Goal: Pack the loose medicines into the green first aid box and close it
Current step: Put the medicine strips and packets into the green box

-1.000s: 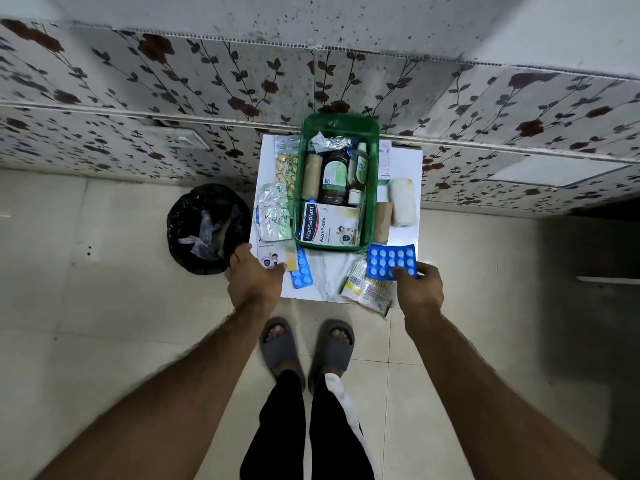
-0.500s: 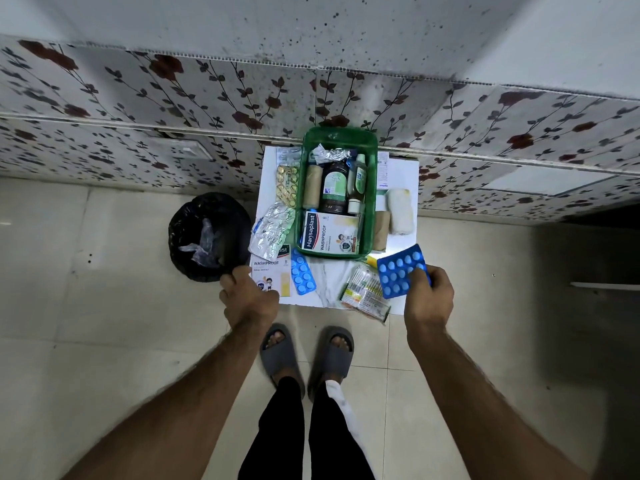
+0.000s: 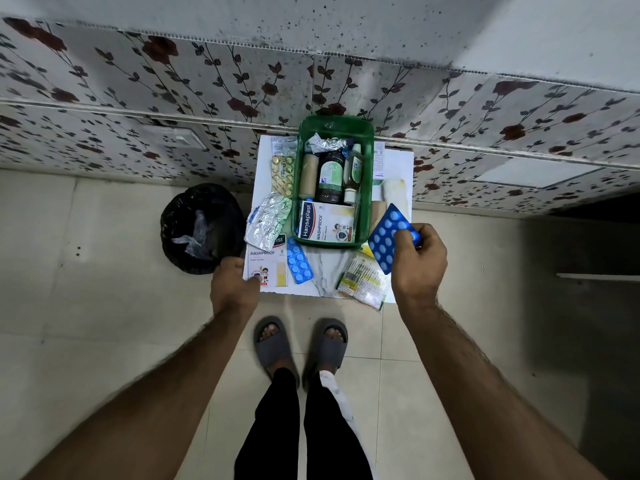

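Observation:
The green first aid box (image 3: 367,188) stands open on a small white table (image 3: 329,268), holding bottles, a bandage roll and a Hansaplast carton (image 3: 327,225). My right hand (image 3: 417,263) grips a blue blister strip (image 3: 386,237), raised just right of the box. My left hand (image 3: 233,289) rests on the table's front left corner, touching a flat Hansaplast packet (image 3: 266,265). Loose on the table lie a second blue strip (image 3: 299,261), a crumpled silver foil strip (image 3: 268,223), a gold strip (image 3: 283,174) and a printed sachet (image 3: 363,282).
A black-lined waste bin (image 3: 201,228) stands on the floor left of the table. A floral-patterned wall (image 3: 138,98) runs right behind the table. White rolls (image 3: 393,190) lie right of the box. My sandalled feet (image 3: 301,344) are close to the table's front edge.
My right hand has lifted the blue blister strip up and turned it, drawing it slightly right of the box. My left hand has slid back to the table's corner.

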